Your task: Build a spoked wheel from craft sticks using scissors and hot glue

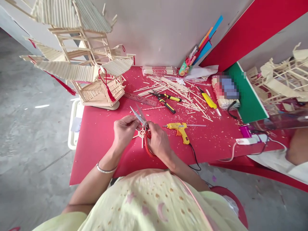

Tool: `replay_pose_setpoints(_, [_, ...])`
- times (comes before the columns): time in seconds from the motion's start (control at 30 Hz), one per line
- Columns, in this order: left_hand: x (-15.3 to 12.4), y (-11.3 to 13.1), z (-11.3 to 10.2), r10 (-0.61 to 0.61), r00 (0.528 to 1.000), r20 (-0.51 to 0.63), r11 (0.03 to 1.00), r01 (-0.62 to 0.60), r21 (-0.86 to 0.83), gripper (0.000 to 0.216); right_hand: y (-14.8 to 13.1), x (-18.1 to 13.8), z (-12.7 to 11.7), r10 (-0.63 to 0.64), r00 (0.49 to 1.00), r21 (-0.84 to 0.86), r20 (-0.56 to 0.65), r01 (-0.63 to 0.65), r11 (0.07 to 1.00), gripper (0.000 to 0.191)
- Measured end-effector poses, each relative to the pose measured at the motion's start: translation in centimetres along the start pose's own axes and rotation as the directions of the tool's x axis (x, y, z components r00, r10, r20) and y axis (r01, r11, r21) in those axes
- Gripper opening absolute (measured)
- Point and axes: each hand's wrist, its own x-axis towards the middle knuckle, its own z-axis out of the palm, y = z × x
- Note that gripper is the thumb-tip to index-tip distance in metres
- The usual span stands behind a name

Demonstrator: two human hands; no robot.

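Observation:
My right hand [159, 138] is closed around the red handles of a pair of scissors [142, 120], whose blades are parted and point up and to the left. Close by the blades, the fingers of my left hand [125, 129] are pinched together; what they hold, if anything, is too small to make out. Under the scissors, a small frame of thin wooden sticks [142, 145] lies on the red table [96, 141], partly hidden by my hands. A yellow glue gun [181, 129] rests right of my right hand.
A wooden-stick pagoda model [96, 93] stands at the back left. Loose sticks [172, 86], yellow-and-black pliers [166, 100], a ruler [141, 98] and a yellow utility knife [209, 100] lie behind my hands. At right are a power strip [251, 140] and another person's arm [299, 146].

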Motion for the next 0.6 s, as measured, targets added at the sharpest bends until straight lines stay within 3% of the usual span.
replay_pose_setpoints(0.3, [0.7,-0.6,0.5,-0.073,0.995,-0.075,0.994,0.067,-0.086,0.027,1.0,0.7,0.3,0.032,0.997,0.149,0.068,-0.042,0.988,0.030])
replay_pose_setpoints(0.6, [0.9,-1.1,0.3,-0.082,0.995,-0.054,0.992,0.077,-0.097,0.015,0.6,0.2,-0.5,-0.009,1.000,0.010,-0.023,0.010,1.000,0.038])
